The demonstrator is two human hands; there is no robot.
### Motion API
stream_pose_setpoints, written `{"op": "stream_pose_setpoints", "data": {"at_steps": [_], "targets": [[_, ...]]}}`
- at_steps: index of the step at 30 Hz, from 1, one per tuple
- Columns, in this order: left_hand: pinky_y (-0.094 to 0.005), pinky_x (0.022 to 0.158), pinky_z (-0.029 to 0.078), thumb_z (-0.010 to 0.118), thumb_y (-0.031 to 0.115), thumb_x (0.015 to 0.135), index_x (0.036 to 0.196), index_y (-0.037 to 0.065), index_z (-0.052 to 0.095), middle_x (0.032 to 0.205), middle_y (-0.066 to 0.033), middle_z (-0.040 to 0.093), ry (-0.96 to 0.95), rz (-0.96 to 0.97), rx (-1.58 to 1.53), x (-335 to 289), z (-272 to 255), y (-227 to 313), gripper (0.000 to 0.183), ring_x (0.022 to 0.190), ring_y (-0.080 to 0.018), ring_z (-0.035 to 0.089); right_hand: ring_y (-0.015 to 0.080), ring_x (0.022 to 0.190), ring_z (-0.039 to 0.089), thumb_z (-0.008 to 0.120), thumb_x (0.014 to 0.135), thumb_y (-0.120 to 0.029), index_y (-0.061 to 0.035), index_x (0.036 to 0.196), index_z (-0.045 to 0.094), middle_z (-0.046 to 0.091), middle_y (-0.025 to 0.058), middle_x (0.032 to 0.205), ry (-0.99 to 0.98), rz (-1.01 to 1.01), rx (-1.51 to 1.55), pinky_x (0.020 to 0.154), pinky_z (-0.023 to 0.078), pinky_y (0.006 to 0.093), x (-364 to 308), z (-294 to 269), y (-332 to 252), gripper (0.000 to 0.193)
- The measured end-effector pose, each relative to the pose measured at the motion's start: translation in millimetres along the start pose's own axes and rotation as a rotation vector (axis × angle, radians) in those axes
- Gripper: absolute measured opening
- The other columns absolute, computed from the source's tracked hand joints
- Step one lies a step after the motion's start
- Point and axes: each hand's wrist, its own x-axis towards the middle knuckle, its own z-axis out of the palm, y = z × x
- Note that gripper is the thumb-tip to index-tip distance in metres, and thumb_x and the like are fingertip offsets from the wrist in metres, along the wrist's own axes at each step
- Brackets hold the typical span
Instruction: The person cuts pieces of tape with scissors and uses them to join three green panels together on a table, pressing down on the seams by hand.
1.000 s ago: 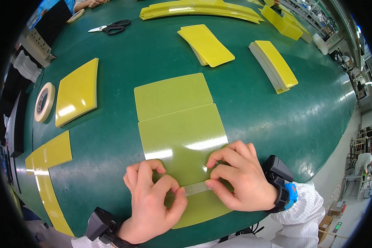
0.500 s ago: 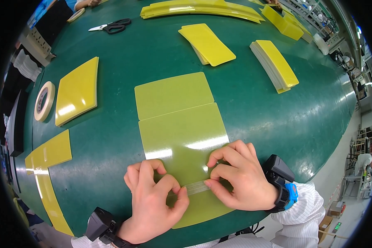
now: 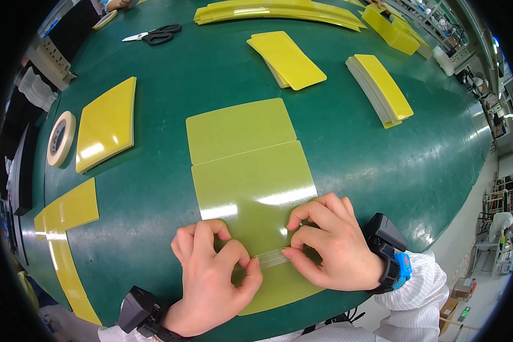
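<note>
Three thin yellow-green sheets lie in a row before me: a far sheet (image 3: 239, 130), a larger middle sheet (image 3: 251, 182) and a near sheet (image 3: 282, 288) by the table's front edge. A short strip of clear, finely lined tape (image 3: 272, 258) lies across the border of the middle and near sheets. My left hand (image 3: 214, 271) pinches the strip's left end between thumb and forefinger. At its right end, my right hand (image 3: 330, 245) is closed in a similar pinch, knuckles over the middle sheet. The fingertips hide both tape ends.
On the green table (image 3: 148, 228), a tape roll (image 3: 61, 139) and a yellow sheet stack (image 3: 107, 125) stand left, near joined yellow strips (image 3: 68, 233). Scissors (image 3: 157, 35), yellow cards (image 3: 288, 60), a narrow stack (image 3: 379, 90), long strips (image 3: 279, 12) and a yellow box (image 3: 390, 31) lie farther off.
</note>
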Motion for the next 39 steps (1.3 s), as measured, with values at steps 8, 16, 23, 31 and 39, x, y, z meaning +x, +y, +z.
{"op": "stream_pose_setpoints", "data": {"at_steps": [8,16,23,31,39], "targets": [[-0.0436,0.084,0.029,0.073,0.012,0.065,0.065,0.012,0.053,0.097,-0.0086,0.044,-0.002,0.015,0.021,0,0,0,0.020,0.096,-0.0302,0.039,0.0253,0.091,0.048,0.076,0.065,-0.009,-0.0117,0.069,0.056,0.056,0.0022,0.097,-0.007,-0.023,-0.093,0.075,0.033,0.0364,0,1,-2,0.020],[-0.0438,0.083,0.029,0.074,0.012,0.065,0.063,0.011,0.050,0.097,-0.0099,0.044,-0.020,0.026,0.005,0,-3,-1,0.024,0.095,-0.0304,0.038,0.0268,0.091,0.047,0.075,0.065,-0.011,-0.0112,0.069,0.055,0.055,0.0032,0.096,-0.013,-0.032,-0.141,0.075,0.032,0.0377,1,0,-3,0.021],[-0.0420,0.082,0.030,0.075,0.010,0.063,0.064,0.009,0.047,0.098,-0.0108,0.043,0.013,-0.029,-0.076,0,-1,-2,0.027,0.094,-0.0306,0.038,0.0245,0.087,0.048,0.076,0.067,-0.015,-0.0103,0.075,0.057,0.053,0.0032,0.093,-0.044,0.014,-0.145,0.076,0.033,0.0371,2,-9,-4,0.021],[-0.0366,0.087,0.046,0.065,0.014,0.081,0.108,0.003,0.068,0.107,-0.0107,0.066,0.030,0.429,0.260,-11,-20,10,0.029,0.098,-0.0190,0.063,0.0200,0.091,0.059,0.068,0.075,-0.013,-0.0073,0.094,0.067,0.062,0.0052,0.104,0.003,-0.407,-0.123,0.076,0.042,0.0343,-11,-2,-2,0.020],[-0.0534,0.109,0.022,0.051,0.035,0.092,0.126,0.011,0.061,0.137,-0.0015,0.054,-0.160,0.447,0.642,-25,-19,10,0.042,0.130,-0.0167,0.048,0.0135,0.093,0.059,0.074,0.076,-0.025,-0.0166,0.099,0.072,0.065,-0.0091,0.111,-0.070,-0.411,-0.452,0.072,0.035,0.0342,-18,-8,-3,0.025]]}}
